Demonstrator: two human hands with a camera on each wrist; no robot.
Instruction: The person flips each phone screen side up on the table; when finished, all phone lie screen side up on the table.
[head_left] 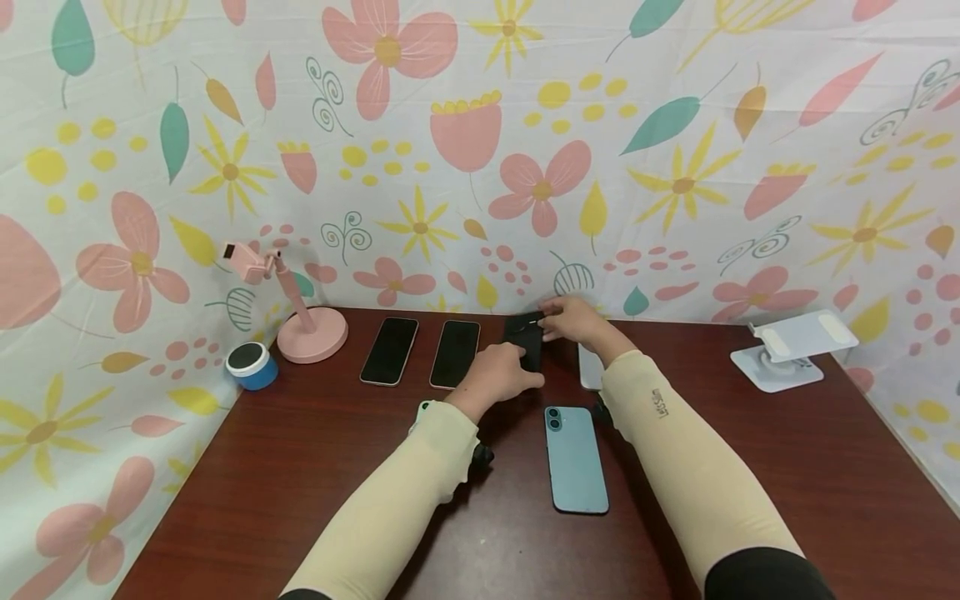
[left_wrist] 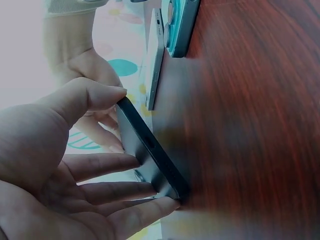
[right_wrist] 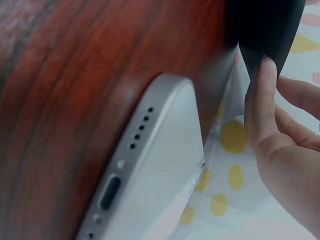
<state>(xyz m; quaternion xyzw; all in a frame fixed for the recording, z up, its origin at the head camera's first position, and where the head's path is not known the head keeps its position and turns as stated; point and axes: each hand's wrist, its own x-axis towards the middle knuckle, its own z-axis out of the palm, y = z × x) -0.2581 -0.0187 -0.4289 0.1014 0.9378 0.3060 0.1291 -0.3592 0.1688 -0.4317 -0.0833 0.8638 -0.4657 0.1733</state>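
Observation:
A black phone [head_left: 534, 343] is held by both hands near the back edge of the table. My left hand [head_left: 495, 379] grips its near end, thumb on one long edge and fingertips on the other in the left wrist view. At the far end, my right hand [head_left: 573, 321] pinches the phone by its corner. The phone stands tilted in the left wrist view, its lower edge close to the wood. Just right of it lies a white phone [right_wrist: 165, 165], partly covered by the right sleeve in the head view. A light blue phone [head_left: 576, 462] lies camera side up between the forearms.
Two phones with dark screens, one [head_left: 390, 352] and another [head_left: 455, 354], lie left of the hands. A pink stand [head_left: 312, 335] and a blue-and-white round container [head_left: 258, 375] are at the back left. A white folding stand [head_left: 783, 373] is at the right. Floral cloth [head_left: 465, 208] hangs behind the table.

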